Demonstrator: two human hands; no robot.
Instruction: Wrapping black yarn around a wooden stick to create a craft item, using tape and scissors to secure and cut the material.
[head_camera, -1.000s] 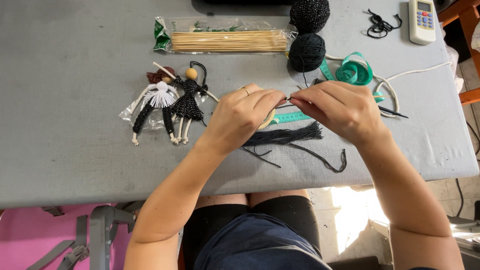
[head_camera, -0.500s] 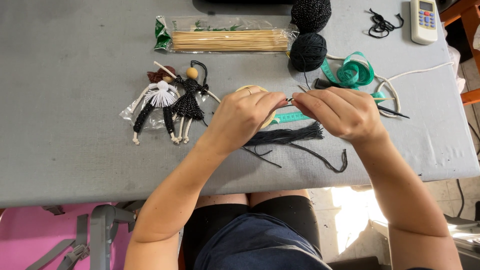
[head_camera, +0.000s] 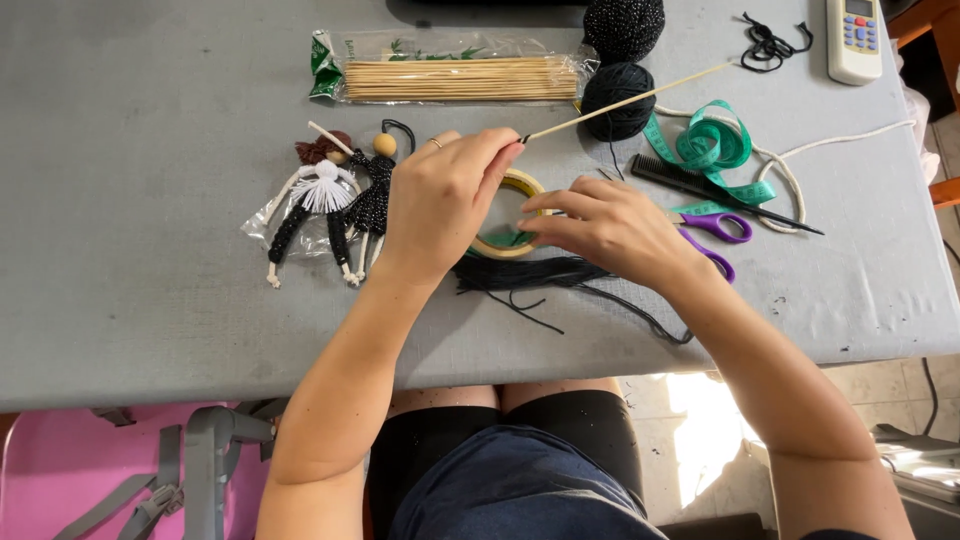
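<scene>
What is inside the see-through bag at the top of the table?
The clear bag holds a thick bundle of thin wooden sticks lying side by side. A green printed end covers the sticks' tips on that side, so those cannot be seen.

My single head-worn camera looks steeply down from close above the flat grey work table (head_camera: 150, 300), its far edge at the frame's top, my lap below.
</scene>
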